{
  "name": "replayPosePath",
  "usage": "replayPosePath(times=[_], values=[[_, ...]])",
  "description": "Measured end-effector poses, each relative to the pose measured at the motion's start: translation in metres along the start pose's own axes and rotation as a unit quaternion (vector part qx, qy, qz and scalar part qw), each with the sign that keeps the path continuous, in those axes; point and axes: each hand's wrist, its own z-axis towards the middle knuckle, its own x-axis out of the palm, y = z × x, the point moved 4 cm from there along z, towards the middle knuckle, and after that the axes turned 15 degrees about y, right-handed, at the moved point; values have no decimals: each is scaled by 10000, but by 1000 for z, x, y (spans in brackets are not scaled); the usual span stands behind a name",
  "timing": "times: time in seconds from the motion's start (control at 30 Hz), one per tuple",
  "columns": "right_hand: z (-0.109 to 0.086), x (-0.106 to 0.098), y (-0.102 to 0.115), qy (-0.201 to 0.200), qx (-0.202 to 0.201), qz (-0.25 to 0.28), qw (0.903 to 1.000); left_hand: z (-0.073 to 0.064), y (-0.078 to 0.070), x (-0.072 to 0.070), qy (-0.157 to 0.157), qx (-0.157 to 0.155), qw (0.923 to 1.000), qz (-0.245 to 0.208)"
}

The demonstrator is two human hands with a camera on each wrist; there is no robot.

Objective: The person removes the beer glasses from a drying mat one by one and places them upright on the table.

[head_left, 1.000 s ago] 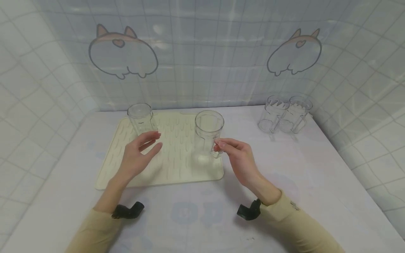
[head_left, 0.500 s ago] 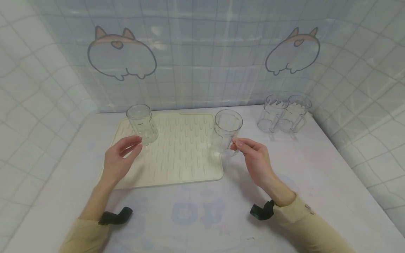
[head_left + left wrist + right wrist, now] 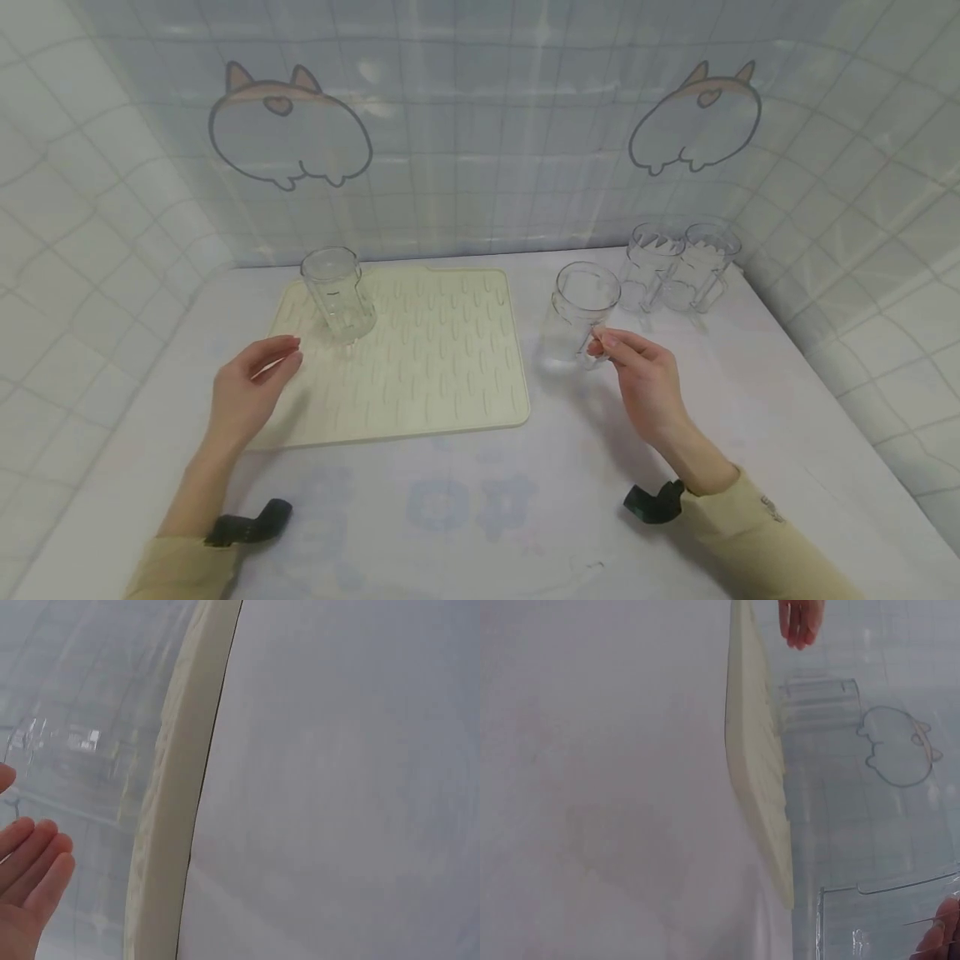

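Note:
My right hand (image 3: 648, 387) pinches the handle of a clear glass mug (image 3: 577, 321), which is upright just to the right of the cream ridged mat (image 3: 435, 400). In the right wrist view, part of that mug (image 3: 859, 891) and my right fingers (image 3: 936, 930) show at the lower right corner. My left hand (image 3: 247, 387) is over the mat's left side, thumb and fingertips close together with nothing between them. A second clear mug (image 3: 341, 300) stands upright on the mat's back left, beyond my left fingertips. In the left wrist view, my left fingers (image 3: 49, 877) reach in from the left edge.
Two more clear mugs (image 3: 648, 267) (image 3: 701, 271) stand close together at the back right of the white table (image 3: 465, 533), behind the held mug. A tiled wall (image 3: 480, 150) with cartoon animal drawings borders the table's back, and tiled sides rise left and right.
My right hand has carried its mug rightward, from over the mat to beside it. My left hand has drawn away from the other mug, leftward and toward me, its fingers coming closer together.

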Motion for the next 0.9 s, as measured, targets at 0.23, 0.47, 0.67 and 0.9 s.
replayPosePath(times=[0.23, 0.47, 0.67, 0.9], values=[[-7, -15, 4, -2, -210, 136, 9997, -3, 14, -11, 141, -318, 9985, 413], [-12, -30, 9, -109, -377, 119, 9992, -8, 25, -23, 214, -695, 9954, 616], [-15, -41, 12, -291, -626, 259, 9973, -10, 37, -27, 404, -963, 9899, 954], [-19, -51, 16, -464, -780, 348, 9953, -11, 48, -30, 752, -1077, 9875, 874]])
